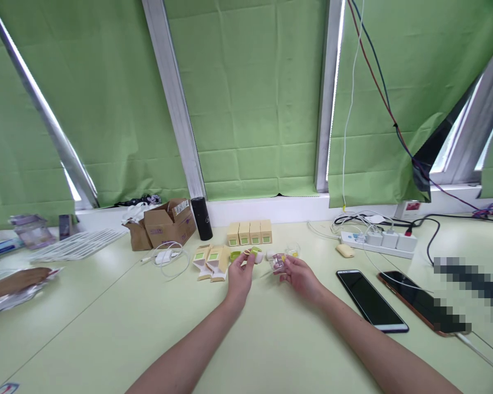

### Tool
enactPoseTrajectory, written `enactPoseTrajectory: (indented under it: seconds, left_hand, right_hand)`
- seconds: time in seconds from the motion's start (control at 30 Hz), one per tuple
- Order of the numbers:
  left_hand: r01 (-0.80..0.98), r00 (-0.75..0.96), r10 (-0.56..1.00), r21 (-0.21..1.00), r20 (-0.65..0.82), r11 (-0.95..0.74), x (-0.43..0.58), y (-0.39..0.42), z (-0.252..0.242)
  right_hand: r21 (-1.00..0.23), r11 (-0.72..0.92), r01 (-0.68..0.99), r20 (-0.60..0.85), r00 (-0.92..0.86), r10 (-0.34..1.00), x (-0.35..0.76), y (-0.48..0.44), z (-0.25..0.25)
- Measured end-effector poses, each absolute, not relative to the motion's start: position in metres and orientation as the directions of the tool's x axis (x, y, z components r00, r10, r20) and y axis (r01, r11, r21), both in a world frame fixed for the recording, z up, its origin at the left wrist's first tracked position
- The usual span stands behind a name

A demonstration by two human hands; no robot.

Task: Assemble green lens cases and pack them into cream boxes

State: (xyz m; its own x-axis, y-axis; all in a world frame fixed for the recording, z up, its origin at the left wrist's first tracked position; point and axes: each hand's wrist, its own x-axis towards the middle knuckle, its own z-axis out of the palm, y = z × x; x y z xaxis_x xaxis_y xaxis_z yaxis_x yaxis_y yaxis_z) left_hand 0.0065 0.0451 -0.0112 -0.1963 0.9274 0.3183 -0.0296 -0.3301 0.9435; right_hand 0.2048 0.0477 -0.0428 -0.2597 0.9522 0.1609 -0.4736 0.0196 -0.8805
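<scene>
My left hand [239, 282] is closed, its thumb and fingers pinching a small green-and-white piece [255, 253] whose kind is too small to make out. To the right, my right hand [303, 279] grips a small clear plastic container [276, 262] by its side. The two held things are close together but apart. Just beyond my right fingers stands another clear container [293, 250] with something yellow in it. A green piece [235, 255] lies by my left fingertips, beside two opened cream cartons [217, 262]. Several closed cream boxes [250, 233] stand in a row behind.
A black cylinder [201, 219] and an open cardboard box [168, 221] stand back left, near a white charger and cable [166, 256]. Two phones [372, 301] and a power strip [378, 243] lie right. Another person's hand [16, 282] rests on a plastic packet at far left.
</scene>
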Motion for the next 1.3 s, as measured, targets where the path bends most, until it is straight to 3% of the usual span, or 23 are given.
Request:
enactPoseTrajectory:
  seconds: [0.1,0.3,0.53,0.83,1.3]
  left_hand:
    - [-0.014,-0.204,0.927,0.945,0.316,-0.326,0.006,0.045,-0.012]
    - [0.008,-0.201,0.927,0.947,0.315,-0.32,0.004,0.045,-0.013]
    - [-0.017,-0.193,0.931,0.947,0.31,-0.319,0.005,0.045,-0.011]
    - [-0.046,-0.143,0.937,0.943,0.32,-0.329,0.007,0.041,-0.008]
    - [-0.043,-0.041,0.934,0.933,0.356,-0.358,0.01,0.037,-0.006]
  right_hand:
    - [-0.799,-0.08,-0.595,0.107,-0.272,0.956,0.204,0.044,-0.043]
    - [-0.76,-0.109,-0.641,0.1,-0.28,0.955,0.203,0.039,-0.036]
    - [-0.793,-0.016,-0.609,0.159,-0.231,0.96,0.204,0.033,-0.024]
    - [-0.887,0.127,-0.445,0.195,-0.112,0.974,0.199,0.032,-0.024]
    - [-0.879,0.082,-0.469,0.193,-0.194,0.962,0.193,0.029,-0.029]
